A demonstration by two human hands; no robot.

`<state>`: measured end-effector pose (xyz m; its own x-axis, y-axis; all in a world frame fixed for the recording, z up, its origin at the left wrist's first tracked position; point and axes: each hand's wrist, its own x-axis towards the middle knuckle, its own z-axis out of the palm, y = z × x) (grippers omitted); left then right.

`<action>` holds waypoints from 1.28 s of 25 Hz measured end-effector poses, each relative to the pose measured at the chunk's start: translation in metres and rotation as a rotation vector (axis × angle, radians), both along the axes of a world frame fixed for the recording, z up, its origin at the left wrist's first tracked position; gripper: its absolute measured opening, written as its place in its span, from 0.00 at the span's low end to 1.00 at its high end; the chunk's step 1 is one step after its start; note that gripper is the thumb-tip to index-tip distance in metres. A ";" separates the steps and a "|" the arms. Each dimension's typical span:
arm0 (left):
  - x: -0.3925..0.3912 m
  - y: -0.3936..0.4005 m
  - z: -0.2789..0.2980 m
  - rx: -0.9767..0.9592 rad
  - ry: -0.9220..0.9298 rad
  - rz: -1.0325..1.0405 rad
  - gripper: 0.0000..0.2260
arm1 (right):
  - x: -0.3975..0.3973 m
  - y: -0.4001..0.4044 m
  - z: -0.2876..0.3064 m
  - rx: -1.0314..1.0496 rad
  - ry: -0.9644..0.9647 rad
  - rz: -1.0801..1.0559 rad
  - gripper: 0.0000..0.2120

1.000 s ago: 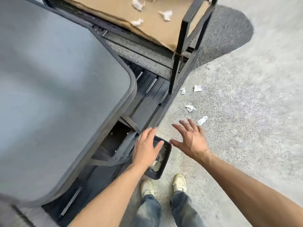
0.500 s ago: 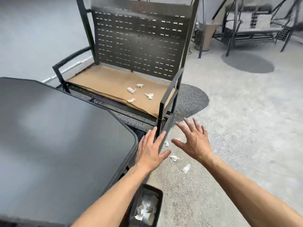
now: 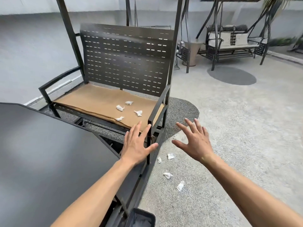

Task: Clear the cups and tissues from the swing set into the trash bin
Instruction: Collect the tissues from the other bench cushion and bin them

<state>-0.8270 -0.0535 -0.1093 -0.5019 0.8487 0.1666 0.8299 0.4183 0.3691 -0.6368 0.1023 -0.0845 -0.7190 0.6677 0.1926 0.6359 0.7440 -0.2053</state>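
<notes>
The dark metal swing seat [image 3: 126, 63] stands ahead, its base covered with brown cardboard [image 3: 91, 102]. Several crumpled white tissues [image 3: 120, 108] lie on the cardboard's right half. More tissues [image 3: 167, 175] are scattered on the floor by the seat's right corner. My left hand [image 3: 136, 145] is open, fingers spread, in front of the seat's near right armrest post. My right hand [image 3: 194, 140] is open too, held above the floor tissues. The black trash bin [image 3: 141, 217] sits at the bottom edge with white paper inside. No cup is visible outside the bin.
A large dark tabletop [image 3: 41, 161] fills the left side. The swing's base frame [image 3: 147, 161] runs along the floor beside the bin. A second swing bench [image 3: 232, 41] and a beige planter [image 3: 191, 51] stand at the back right. Speckled concrete floor spreads to the right.
The view has lifted from the bin up to the swing seat. Both hands rose from the bin and now reach forward, open, toward the seat and floor tissues.
</notes>
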 end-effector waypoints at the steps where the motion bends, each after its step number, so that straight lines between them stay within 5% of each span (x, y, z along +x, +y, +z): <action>1: 0.000 0.013 -0.001 0.007 0.002 0.009 0.36 | 0.002 0.014 -0.001 -0.003 0.004 0.008 0.36; 16: 0.024 0.191 0.004 0.007 0.021 0.255 0.37 | 0.021 0.249 0.005 -0.072 -0.029 0.207 0.36; 32: -0.173 0.228 -0.021 0.009 -0.055 0.534 0.34 | -0.240 0.325 -0.018 -0.049 0.008 0.459 0.33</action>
<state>-1.0001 0.1749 -0.1307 -0.8714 0.4719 0.1340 0.4822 0.7737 0.4110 -0.8767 0.4277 -0.1029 -0.9412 0.2890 0.1751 0.2412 0.9375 -0.2508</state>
